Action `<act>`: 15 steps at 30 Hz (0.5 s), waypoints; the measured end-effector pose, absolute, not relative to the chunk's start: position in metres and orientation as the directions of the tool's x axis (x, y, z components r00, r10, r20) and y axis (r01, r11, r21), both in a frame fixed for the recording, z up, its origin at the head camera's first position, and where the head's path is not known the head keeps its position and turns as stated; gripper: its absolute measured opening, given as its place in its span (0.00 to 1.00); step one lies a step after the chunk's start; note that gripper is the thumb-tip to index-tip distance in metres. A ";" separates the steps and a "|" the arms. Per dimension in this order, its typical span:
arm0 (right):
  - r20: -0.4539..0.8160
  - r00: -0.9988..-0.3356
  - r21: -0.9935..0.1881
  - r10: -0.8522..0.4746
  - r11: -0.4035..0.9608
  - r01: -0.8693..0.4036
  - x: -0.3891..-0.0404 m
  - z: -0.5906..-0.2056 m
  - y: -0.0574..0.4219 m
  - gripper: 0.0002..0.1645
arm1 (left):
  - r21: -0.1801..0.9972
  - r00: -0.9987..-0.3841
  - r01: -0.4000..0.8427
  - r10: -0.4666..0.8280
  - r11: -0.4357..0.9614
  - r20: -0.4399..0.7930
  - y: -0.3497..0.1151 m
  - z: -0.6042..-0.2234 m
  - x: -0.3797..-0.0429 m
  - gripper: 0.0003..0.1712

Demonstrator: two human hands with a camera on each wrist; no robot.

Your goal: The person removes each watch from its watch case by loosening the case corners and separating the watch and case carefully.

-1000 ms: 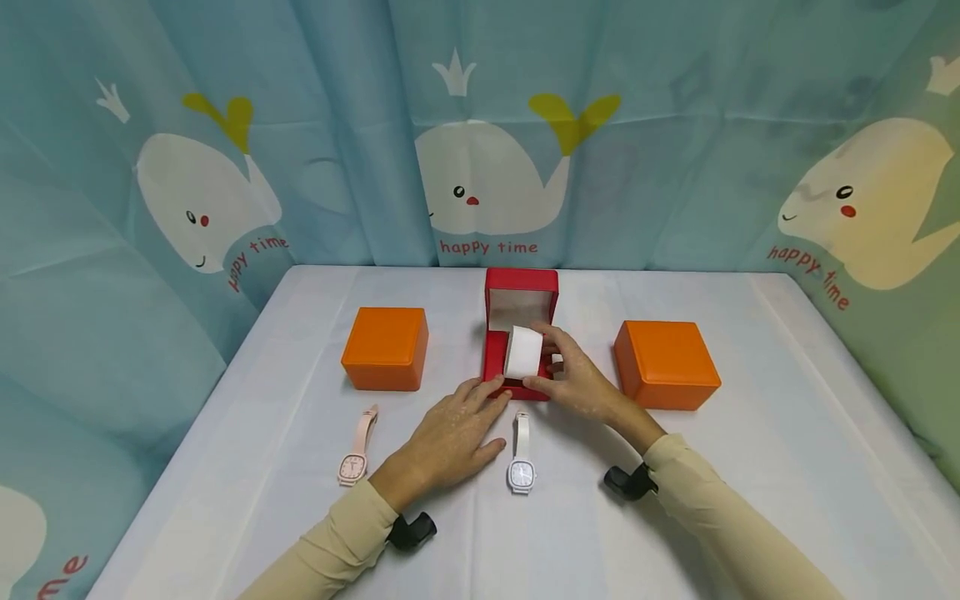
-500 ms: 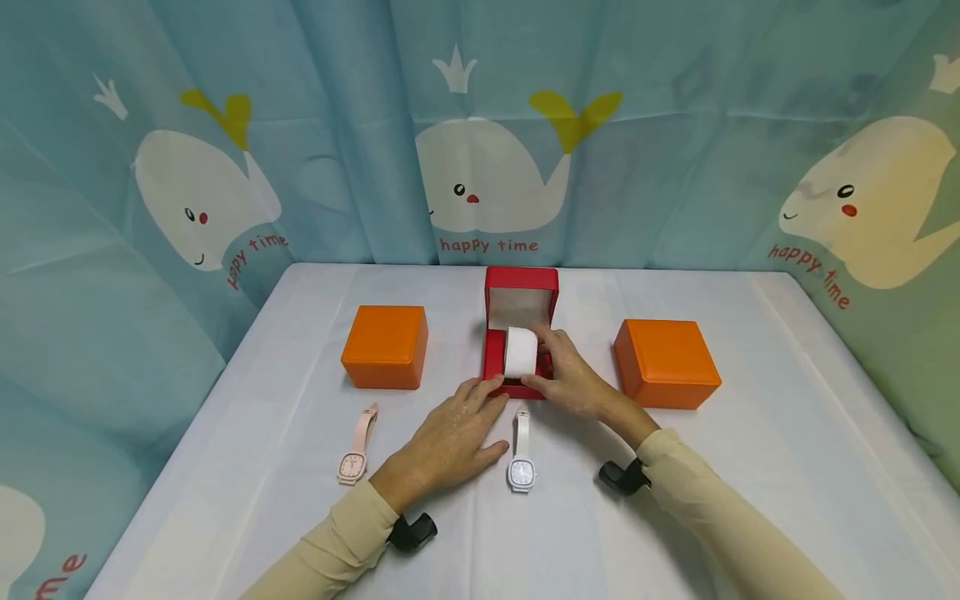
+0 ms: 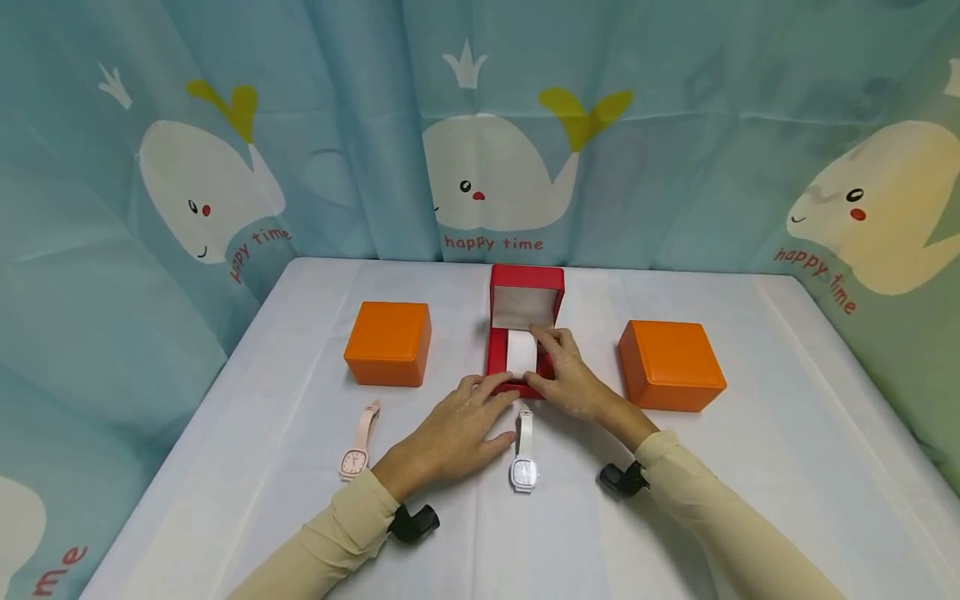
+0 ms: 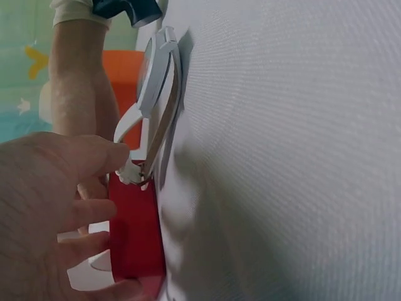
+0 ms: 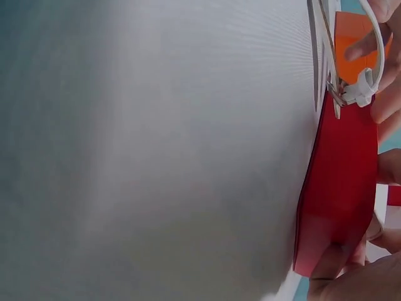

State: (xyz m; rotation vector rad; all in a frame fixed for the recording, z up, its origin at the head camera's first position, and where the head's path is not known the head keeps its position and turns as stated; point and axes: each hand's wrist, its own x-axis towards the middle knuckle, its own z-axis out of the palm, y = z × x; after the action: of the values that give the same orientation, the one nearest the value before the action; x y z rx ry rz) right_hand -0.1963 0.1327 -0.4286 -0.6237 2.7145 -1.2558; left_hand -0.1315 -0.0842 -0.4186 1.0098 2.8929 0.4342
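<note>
A red watch box (image 3: 498, 350) stands at the back middle with its lid raised. Its light lining faces me. Inside sits a white watch cushion (image 3: 521, 354), low between the box walls. My right hand (image 3: 573, 379) holds the cushion at its right side, index finger at the back corner and thumb at the front. With fingers extended, my left hand (image 3: 457, 429) rests on the box's front edge; the left wrist view shows those fingers along the red front (image 4: 135, 232). Just before the box lies a white watch (image 3: 524, 473), its strap end near my left thumb.
Two orange boxes, both lidded, flank the red one: one on the left (image 3: 388, 343), one on the right (image 3: 671, 364). A pink watch (image 3: 354, 462) lies left of my left hand. Behind the white-covered table (image 3: 300, 333) hangs a blue whale-print curtain (image 3: 360, 125).
The white cushion, tilted and higher a second ago, has gone down into the red box and straightened, my right hand following it. The left hand has stayed at the box front.
</note>
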 end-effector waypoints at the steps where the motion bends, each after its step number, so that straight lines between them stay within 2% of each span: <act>1: 0.088 -0.912 -0.745 -0.399 0.582 -0.327 -0.196 -0.429 0.132 0.45 | 0.276 -0.785 0.604 0.618 0.747 0.047 -0.084 -0.418 -0.132 0.30; 7: 0.068 -0.911 -0.730 -0.407 0.602 -0.324 -0.197 -0.426 0.131 0.45 | 0.290 -0.777 0.613 0.628 0.735 0.050 -0.085 -0.419 -0.131 0.29; 15: 0.073 -0.912 -0.635 -0.403 0.687 -0.354 -0.200 -0.418 0.130 0.43 | 0.336 -0.775 0.602 0.632 0.724 0.027 -0.085 -0.415 -0.132 0.17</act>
State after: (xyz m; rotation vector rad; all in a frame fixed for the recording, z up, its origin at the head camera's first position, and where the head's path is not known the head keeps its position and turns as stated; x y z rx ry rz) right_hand -0.2000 0.1295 -0.4184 -0.6334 2.8186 -1.0369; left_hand -0.1323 -0.0846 -0.4152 1.0166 2.8332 0.5053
